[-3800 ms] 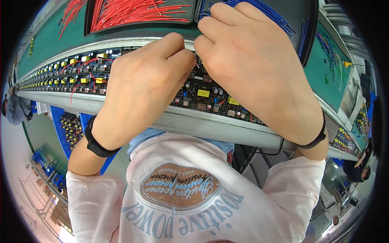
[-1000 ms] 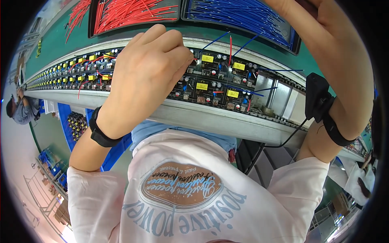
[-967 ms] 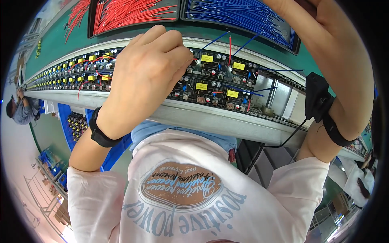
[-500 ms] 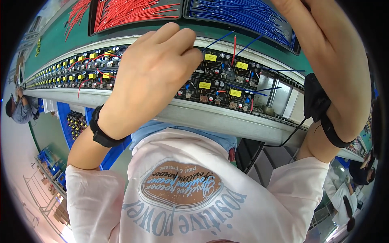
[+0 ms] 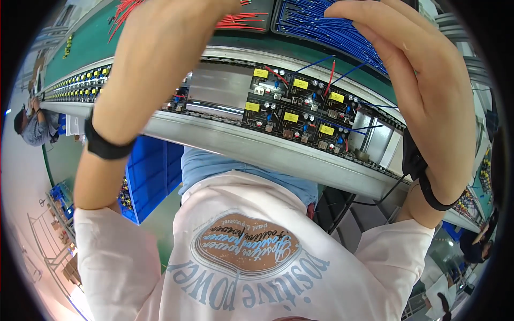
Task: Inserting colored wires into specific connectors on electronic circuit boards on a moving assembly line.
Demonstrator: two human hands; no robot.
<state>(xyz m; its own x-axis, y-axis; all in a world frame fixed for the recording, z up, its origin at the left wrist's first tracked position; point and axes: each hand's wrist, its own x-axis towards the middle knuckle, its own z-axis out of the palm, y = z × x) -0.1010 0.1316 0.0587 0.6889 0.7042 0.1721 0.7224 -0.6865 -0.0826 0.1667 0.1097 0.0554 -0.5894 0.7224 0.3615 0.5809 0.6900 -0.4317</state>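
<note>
My left hand [image 5: 166,37] reaches over the tray of red wires [image 5: 249,22] at the top. It is smeared by motion and its fingertips are cut off or hidden, so I cannot tell what it holds. Over the blue wires [image 5: 305,24] in the tray to the right, my right hand [image 5: 415,59] has its fingers curved and their tips apart among the wires. Below, on the conveyor line, lies a group of black circuit boards [image 5: 292,101] with yellow box-shaped parts. A red wire [image 5: 331,75] stands up from one board, and blue wires [image 5: 316,64] stick out from others.
Metal rails [image 5: 257,140] border the conveyor on my side. More boards [image 5: 80,85] run off to the far left. A blue bin [image 5: 152,176] stands below the line. Another person [image 5: 35,125] works at the far left; others are at the far right.
My left hand has moved up and left, from the boards to the red wires. The boards nearest it have shifted, showing a gap in the line. My right hand has come lower into view.
</note>
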